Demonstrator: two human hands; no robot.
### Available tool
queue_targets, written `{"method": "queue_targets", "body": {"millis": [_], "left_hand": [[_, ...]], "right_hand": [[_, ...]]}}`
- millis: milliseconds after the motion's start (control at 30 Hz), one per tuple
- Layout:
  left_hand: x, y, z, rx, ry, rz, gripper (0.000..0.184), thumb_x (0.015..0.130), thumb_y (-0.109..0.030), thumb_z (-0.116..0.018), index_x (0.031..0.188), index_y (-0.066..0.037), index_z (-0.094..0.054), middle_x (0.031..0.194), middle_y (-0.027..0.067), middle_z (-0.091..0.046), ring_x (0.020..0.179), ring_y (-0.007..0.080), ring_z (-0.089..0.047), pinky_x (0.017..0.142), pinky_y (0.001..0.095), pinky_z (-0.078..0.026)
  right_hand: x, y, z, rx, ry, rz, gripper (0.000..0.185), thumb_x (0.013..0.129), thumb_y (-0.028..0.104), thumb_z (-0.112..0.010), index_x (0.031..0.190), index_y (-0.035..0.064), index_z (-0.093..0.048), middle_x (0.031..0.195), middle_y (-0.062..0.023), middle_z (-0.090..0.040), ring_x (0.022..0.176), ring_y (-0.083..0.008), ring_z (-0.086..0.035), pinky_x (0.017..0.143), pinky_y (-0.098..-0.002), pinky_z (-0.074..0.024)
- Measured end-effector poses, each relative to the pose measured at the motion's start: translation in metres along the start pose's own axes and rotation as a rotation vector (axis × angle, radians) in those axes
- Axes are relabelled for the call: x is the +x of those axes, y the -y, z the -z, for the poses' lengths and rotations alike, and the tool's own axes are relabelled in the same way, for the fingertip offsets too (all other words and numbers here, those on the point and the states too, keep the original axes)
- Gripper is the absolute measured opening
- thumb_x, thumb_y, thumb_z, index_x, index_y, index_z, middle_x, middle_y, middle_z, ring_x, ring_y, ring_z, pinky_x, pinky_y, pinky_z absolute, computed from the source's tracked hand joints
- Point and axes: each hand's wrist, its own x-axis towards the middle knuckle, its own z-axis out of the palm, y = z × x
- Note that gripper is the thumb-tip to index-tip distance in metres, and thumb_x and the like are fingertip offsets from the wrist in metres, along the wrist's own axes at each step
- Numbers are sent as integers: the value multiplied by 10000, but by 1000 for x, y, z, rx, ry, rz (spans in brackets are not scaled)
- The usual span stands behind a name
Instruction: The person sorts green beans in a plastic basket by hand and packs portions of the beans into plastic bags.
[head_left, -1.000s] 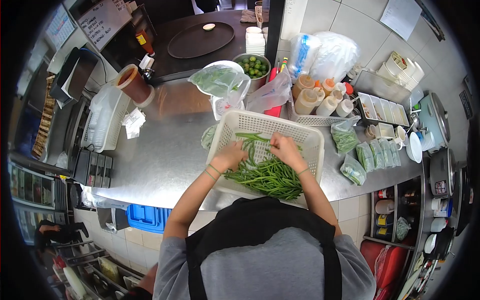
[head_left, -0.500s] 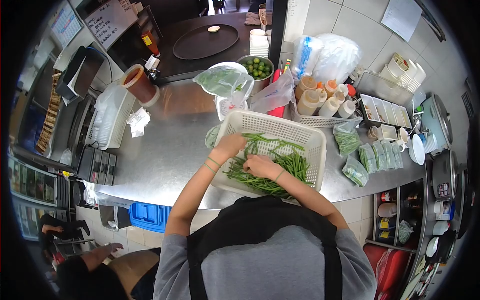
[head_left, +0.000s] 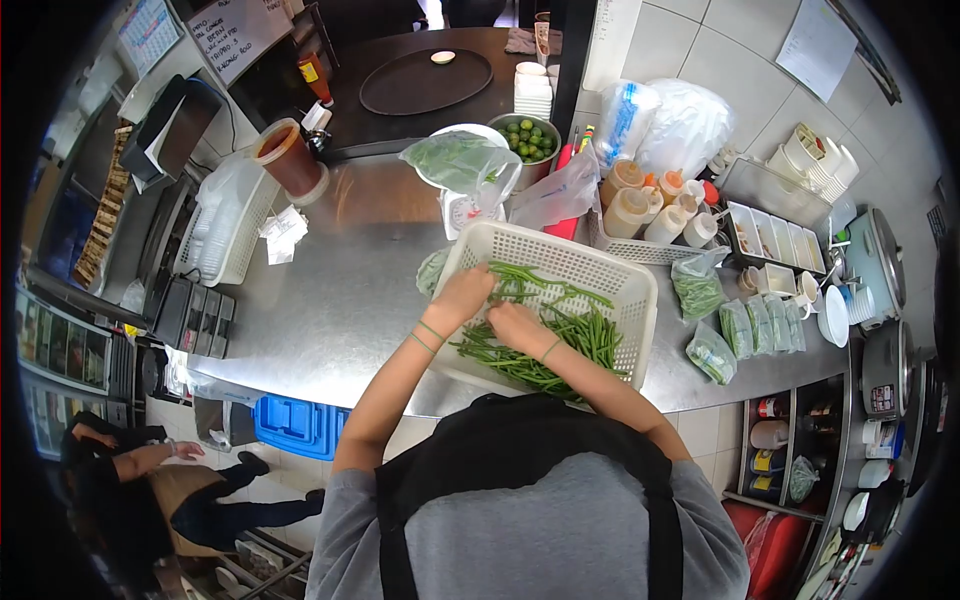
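A white perforated plastic basket [head_left: 640,292] holds a loose heap of cut green beans [head_left: 585,342]. Over its left side, my left hand [head_left: 466,294] is closed, with bean pieces at its fingertips. Close beside it, my right hand [head_left: 517,326] is curled around beans at the heap's left part, its fingertips partly hidden. Some longer beans lie along the basket's far side. Just beyond the basket, a plastic bag of greens [head_left: 455,162] rests in a white bowl on a kitchen scale [head_left: 468,213].
Filled plastic bags of green vegetables [head_left: 697,290] lie on the steel counter [head_left: 330,325] to the right. Sauce bottles [head_left: 650,205] stand behind them. A pot of green limes [head_left: 527,140] sits at the back. Another person [head_left: 160,490] is on the left, near a blue bin [head_left: 295,425].
My hands stay over the left of the basket, with small finger movements. The view has shifted slightly. The other person at left has moved and more of their body shows.
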Motion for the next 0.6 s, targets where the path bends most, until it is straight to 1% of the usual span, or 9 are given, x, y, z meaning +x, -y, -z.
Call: {"method": "queue_targets", "body": {"millis": [100,167,300,367,467,567,600], "left_hand": [[-8,-4,20,-87,-43,9,228,769,-20,-514,962,-54,-630,934,152,-589,853,345,-611,751,431,-496],[-17,-8,31,-142,-84,3,248,760,-10,-519,975,-64,-629,943,147,-593,876,345,-604,757,438,-490],[-20,-10,43,-155,-89,13,300,744,-1,-543,1026,-71,-619,962,140,-593,910,336,-590,754,436,-489],[-17,-19,57,-150,-95,56,323,739,-3,-566,1052,-72,-607,1000,131,-579,905,332,-587,746,433,-491],[-6,-38,77,-147,-405,67,345,739,-18,-603,1074,-99,-594,1125,132,-509,915,323,-571,734,421,-500],[11,-49,90,-39,-590,50,382,736,-34,-637,1100,-138,-588,1267,167,-386,933,336,-549,734,401,-512],[17,-51,93,0,-603,62,404,735,-43,-644,1119,-152,-585,1298,187,-351,936,345,-545,737,398,-515]], "right_hand": [[6,0,2,-26,13,1,91,734,51,-566,761,-17,-620,836,-191,-613,788,-355,-625,675,-437,-512],[13,-5,-8,39,43,-6,87,735,51,-579,760,-21,-620,840,-192,-616,788,-359,-625,679,-442,-510],[15,10,0,87,135,18,101,738,59,-601,755,-39,-618,846,-201,-616,788,-365,-624,686,-448,-507],[16,21,0,43,118,-14,104,732,49,-591,761,-48,-611,842,-205,-616,793,-364,-625,688,-445,-507],[16,32,-7,4,72,-11,103,721,28,-566,776,-49,-605,834,-211,-619,796,-364,-626,689,-444,-507],[13,38,-16,-5,69,18,110,738,30,-544,791,-21,-627,840,-200,-631,791,-355,-640,673,-428,-523],[14,38,-18,-14,68,30,119,748,35,-538,795,-7,-638,844,-194,-637,788,-350,-647,666,-420,-531]]}}
